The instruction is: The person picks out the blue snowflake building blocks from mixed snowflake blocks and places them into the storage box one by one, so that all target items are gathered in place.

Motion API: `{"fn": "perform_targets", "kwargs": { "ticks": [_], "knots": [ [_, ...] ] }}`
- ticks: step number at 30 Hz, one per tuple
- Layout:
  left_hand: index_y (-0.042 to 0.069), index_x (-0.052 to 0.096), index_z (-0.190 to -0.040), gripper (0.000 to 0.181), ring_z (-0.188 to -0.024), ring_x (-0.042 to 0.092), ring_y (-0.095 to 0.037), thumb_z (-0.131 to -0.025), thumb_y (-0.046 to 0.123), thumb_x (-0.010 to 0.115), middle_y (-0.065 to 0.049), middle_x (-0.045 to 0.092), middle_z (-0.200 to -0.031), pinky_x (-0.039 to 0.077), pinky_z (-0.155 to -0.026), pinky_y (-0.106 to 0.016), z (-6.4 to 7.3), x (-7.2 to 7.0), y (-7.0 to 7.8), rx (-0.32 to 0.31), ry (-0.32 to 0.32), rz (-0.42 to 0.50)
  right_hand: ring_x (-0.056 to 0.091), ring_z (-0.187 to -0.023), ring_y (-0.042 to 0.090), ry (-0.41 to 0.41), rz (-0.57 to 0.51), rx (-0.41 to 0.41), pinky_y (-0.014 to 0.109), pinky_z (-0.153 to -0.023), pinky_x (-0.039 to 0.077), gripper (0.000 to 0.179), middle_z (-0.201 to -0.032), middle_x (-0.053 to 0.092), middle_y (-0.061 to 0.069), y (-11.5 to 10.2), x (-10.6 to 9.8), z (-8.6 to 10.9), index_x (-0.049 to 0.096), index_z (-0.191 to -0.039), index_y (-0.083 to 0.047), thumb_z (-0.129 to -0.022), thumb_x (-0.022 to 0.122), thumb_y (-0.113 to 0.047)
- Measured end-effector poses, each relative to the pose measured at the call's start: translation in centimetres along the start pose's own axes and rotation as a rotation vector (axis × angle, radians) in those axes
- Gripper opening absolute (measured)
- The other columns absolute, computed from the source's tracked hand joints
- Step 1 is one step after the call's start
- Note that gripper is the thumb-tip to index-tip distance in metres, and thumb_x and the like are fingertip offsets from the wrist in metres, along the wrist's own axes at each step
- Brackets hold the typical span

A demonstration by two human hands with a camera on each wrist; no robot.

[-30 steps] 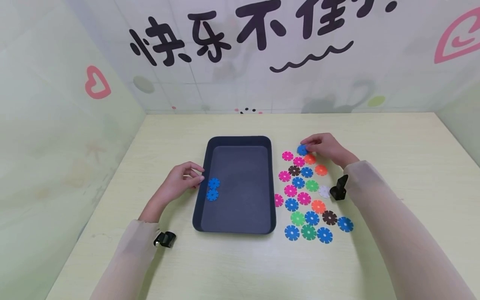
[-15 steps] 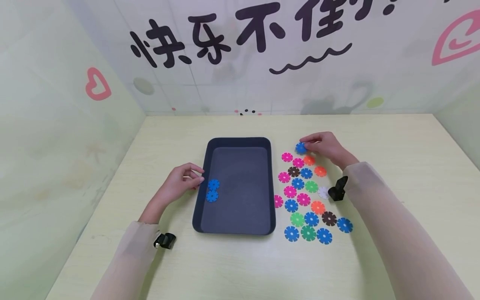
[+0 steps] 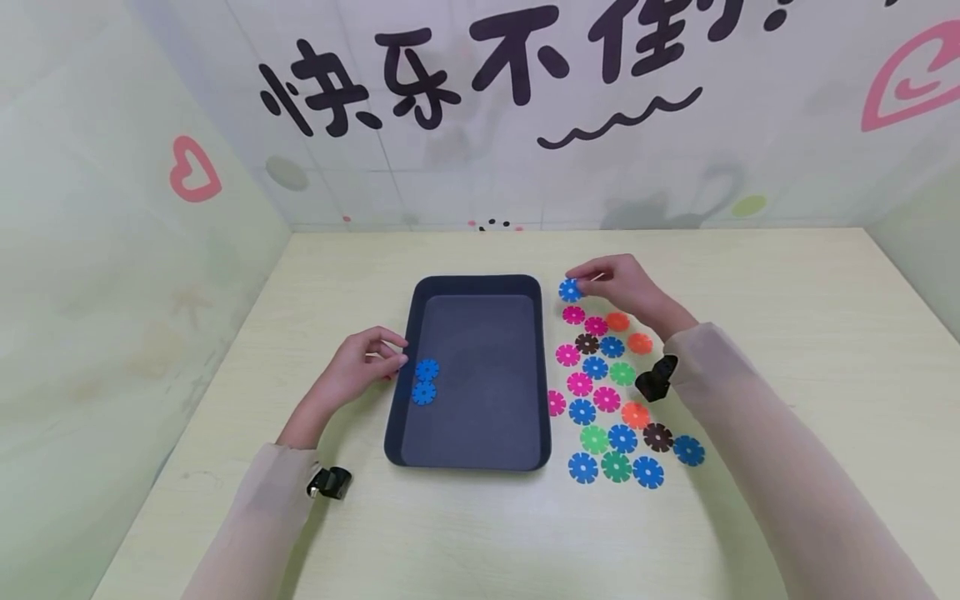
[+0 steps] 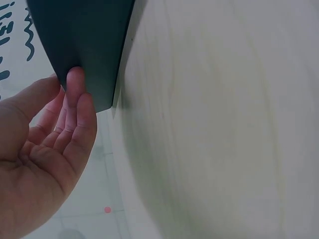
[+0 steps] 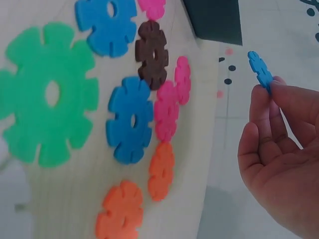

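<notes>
Between thumb and fingertips my right hand (image 3: 617, 283) pinches a blue notched plastic building disc (image 3: 570, 289), raised beyond the far end of the loose discs. In the right wrist view the same blue disc (image 5: 259, 69) is seen nearly edge-on. My left hand (image 3: 362, 367) touches the left side of a dark rectangular tray (image 3: 471, 457), its fingers loosely bent. The left wrist view has fingertips (image 4: 76, 79) against the tray's outer wall (image 4: 94, 45) and the thumb at its rim. Two blue discs (image 3: 425, 382) lie inside the tray, by its left wall.
Right of the tray, loose discs in pink, orange, blue, green, brown and white are spread on the pale table (image 3: 480, 533); a pink disc (image 3: 557, 403) lies right beside its wall. A printed wall (image 3: 480, 167) stands behind, and side panels rise left and right.
My right hand has lifted the blue disc from the far end of the spread and carried it left, toward the tray. The left hand stays at the tray's side.
</notes>
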State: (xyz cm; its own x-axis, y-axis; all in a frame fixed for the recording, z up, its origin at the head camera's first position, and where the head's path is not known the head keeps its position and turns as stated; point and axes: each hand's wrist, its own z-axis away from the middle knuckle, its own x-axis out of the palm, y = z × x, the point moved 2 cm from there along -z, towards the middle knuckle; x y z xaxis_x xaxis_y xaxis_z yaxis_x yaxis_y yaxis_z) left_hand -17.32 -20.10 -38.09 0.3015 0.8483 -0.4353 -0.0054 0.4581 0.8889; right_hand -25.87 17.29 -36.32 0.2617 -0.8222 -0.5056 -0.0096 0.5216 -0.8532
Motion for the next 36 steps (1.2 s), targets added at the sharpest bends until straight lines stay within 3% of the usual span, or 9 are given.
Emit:
{"fn": "perform_targets", "kwargs": {
  "ticks": [12,24,36],
  "knots": [
    [-0.005,0.054,-0.111,0.027,-0.071,0.062,-0.022,-0.089,0.007,0.061,-0.018,0.062,-0.085,0.053,-0.069,-0.038,-0.1,0.0,-0.1,0.008,-0.001,0.004,0.056,-0.092,0.035,-0.076,-0.039,-0.102,0.045,-0.083,0.048,0.024,-0.103,0.061,0.012,-2.9,3.1,-0.1,0.065,-0.112,-0.004,-0.09,0.06,-0.01],
    [-0.006,0.054,-0.111,0.026,-0.069,0.062,-0.022,-0.088,0.006,0.061,-0.017,0.062,-0.083,0.054,-0.067,-0.035,-0.2,-0.1,-0.2,0.018,0.003,0.003,0.056,-0.088,0.022,-0.155,-0.084,-0.214,0.032,-0.08,0.049,0.024,-0.109,0.061,0.009,-6.1,6.6,-0.5,0.066,-0.111,-0.003,-0.089,0.061,-0.01],
    [-0.005,0.055,-0.11,0.026,-0.07,0.062,-0.024,-0.088,0.005,0.061,-0.017,0.062,-0.083,0.054,-0.067,-0.036,-0.2,-0.1,-0.2,0.013,0.008,0.002,0.059,-0.089,0.019,-0.192,-0.159,-0.287,0.03,-0.081,0.049,0.022,-0.107,0.062,0.008,-8.5,9.3,-1.1,0.066,-0.109,-0.002,-0.088,0.061,-0.008]
  ]
}}
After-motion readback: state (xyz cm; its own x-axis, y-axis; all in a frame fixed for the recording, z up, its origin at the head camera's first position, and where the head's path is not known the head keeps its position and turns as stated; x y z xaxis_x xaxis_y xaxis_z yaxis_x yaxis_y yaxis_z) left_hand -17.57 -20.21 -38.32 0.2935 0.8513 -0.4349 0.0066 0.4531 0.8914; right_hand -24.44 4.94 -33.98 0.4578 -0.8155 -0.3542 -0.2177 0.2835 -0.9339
